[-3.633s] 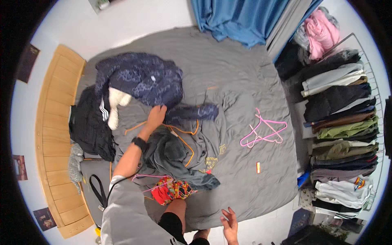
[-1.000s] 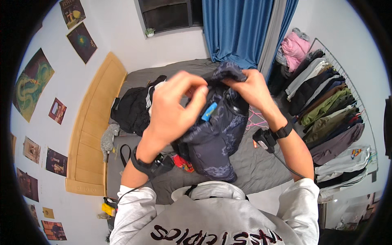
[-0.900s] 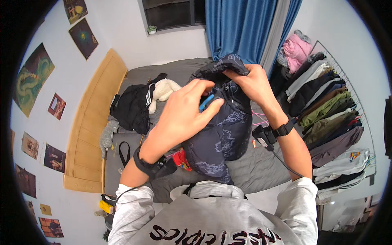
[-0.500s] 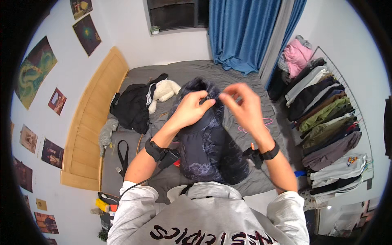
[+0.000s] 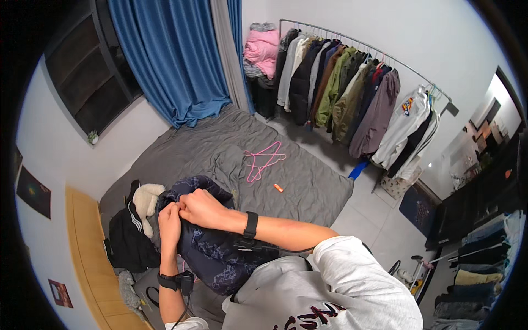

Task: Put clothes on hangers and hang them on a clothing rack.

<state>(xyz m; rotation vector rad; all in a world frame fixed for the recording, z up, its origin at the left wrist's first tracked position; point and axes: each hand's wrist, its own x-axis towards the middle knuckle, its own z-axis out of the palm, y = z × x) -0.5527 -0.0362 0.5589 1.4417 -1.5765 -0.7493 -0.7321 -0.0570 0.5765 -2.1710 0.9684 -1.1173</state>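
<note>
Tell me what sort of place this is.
Most likely a bedroom: there is a wide grey-sheeted bed with a wooden headboard, and a clothes rail hung with jackets beyond it.

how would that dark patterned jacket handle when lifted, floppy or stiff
The dark patterned jacket will likely flop, as it sags in soft folds below the left hand and right hand. Its puffy bulk suggests it's perhaps light for its size.

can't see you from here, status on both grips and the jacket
Left grip, right grip together, pinching jacket near its top. Jacket held over the bed. Cream plush toy nearby, not blocking.
</note>
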